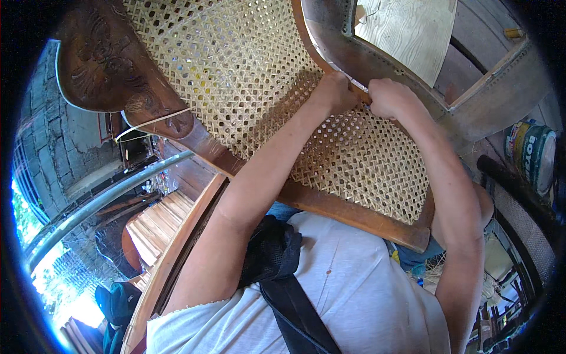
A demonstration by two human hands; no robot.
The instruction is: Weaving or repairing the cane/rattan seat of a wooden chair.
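Bearing lettering, dk-green round tub (532, 154) at R; L hand (339, 93) & R hand (390, 98) clenched at R edge of wood-framed tan cane panel (230, 71), can't tell what's gripped

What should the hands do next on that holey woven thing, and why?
Maybe a small, gentle pull with the right hand while the left hand steadies the frame. Both hands are curled close together where the weave meets the wood, so easy does it seems safest. What the fingers pinch is too hidden to tell.
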